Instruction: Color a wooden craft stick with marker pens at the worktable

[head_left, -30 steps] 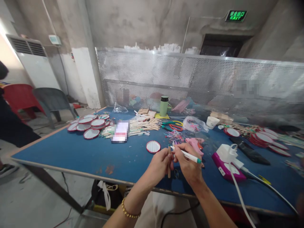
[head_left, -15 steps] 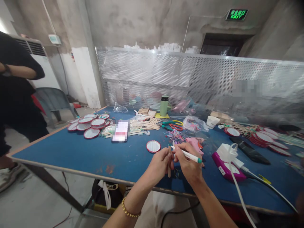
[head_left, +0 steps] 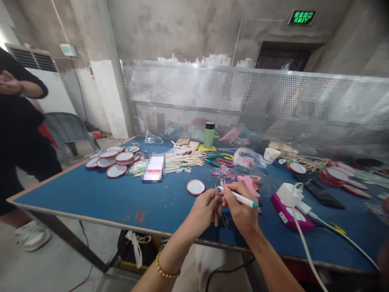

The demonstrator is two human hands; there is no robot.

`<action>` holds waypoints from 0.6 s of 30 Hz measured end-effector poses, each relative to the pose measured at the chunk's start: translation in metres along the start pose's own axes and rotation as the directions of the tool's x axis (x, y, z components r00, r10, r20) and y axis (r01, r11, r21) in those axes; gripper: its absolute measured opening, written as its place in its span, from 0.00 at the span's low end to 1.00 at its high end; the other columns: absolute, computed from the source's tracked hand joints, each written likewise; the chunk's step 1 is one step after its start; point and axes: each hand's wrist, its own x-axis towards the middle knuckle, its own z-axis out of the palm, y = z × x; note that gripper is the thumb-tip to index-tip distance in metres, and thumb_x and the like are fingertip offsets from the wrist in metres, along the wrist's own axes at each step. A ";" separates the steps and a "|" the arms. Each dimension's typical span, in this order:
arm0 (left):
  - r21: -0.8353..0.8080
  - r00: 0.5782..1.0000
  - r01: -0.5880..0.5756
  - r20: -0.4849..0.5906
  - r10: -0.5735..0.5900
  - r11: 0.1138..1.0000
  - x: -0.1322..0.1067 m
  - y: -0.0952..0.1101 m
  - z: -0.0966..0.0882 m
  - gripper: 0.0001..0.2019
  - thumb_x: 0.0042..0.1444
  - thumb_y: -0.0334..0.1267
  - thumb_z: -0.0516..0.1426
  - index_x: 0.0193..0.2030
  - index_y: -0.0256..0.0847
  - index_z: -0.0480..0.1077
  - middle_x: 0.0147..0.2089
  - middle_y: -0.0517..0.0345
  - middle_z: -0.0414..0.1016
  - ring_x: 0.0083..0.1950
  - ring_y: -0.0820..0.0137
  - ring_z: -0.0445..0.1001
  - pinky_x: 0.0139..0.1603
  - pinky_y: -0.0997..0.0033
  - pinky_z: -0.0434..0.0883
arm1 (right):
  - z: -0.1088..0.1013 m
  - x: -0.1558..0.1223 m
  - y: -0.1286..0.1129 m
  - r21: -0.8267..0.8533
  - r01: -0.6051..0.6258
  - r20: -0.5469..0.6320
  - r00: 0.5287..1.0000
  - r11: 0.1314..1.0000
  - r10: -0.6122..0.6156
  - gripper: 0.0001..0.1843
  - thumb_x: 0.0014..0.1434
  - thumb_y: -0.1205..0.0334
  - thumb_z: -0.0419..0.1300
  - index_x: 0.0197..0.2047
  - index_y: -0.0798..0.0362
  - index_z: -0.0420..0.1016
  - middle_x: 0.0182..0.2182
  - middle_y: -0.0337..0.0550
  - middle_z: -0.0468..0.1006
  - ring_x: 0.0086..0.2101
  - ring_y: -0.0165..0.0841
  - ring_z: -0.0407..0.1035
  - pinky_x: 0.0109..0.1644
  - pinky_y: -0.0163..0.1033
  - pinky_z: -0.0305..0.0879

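My left hand (head_left: 204,211) is closed around a flat wooden craft stick (head_left: 216,219), held upright near the table's front edge. Green colour shows at the stick's top end. In my right hand (head_left: 243,211) is a white marker (head_left: 243,198) with a green end, gripped like a pen, its tip at the upper part of the stick. Just beyond my left hand lies a round red-rimmed disc (head_left: 196,187) with a pale face. A pink glue gun (head_left: 249,184) rests behind my right hand, partly hidden by it.
Stacked red-rimmed discs (head_left: 117,170) and many wooden sticks (head_left: 194,158) lie on the blue table (head_left: 91,202). A phone (head_left: 153,168), a green bottle (head_left: 209,136) and a purple power strip (head_left: 291,215) with cables stand around. A person (head_left: 21,121) is at the left.
My hands, the marker and the stick stay nearly in place. At the left, the person has shifted, with a hand and a shoe now more in view.
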 end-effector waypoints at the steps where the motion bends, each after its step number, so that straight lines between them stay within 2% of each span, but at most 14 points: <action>1: 0.004 1.000 -0.001 -0.001 0.001 1.000 0.000 0.000 0.000 0.17 0.60 0.54 0.52 0.33 0.40 0.63 0.22 0.65 0.65 0.16 0.79 0.57 0.18 0.78 0.57 | 0.000 0.000 0.000 -0.002 0.002 -0.002 1.000 1.000 -0.002 0.11 0.62 0.56 0.60 0.30 0.50 0.74 0.17 0.35 0.74 0.18 0.31 0.69 0.23 0.35 0.66; 18: 0.020 1.000 -0.011 -0.001 0.011 1.000 0.000 -0.001 0.000 0.17 0.61 0.53 0.51 0.32 0.41 0.62 0.22 0.65 0.66 0.15 0.80 0.57 0.17 0.78 0.57 | 0.000 0.000 -0.002 -0.013 0.006 -0.002 1.000 1.000 -0.006 0.11 0.62 0.56 0.59 0.30 0.51 0.75 0.17 0.36 0.74 0.19 0.31 0.69 0.24 0.35 0.66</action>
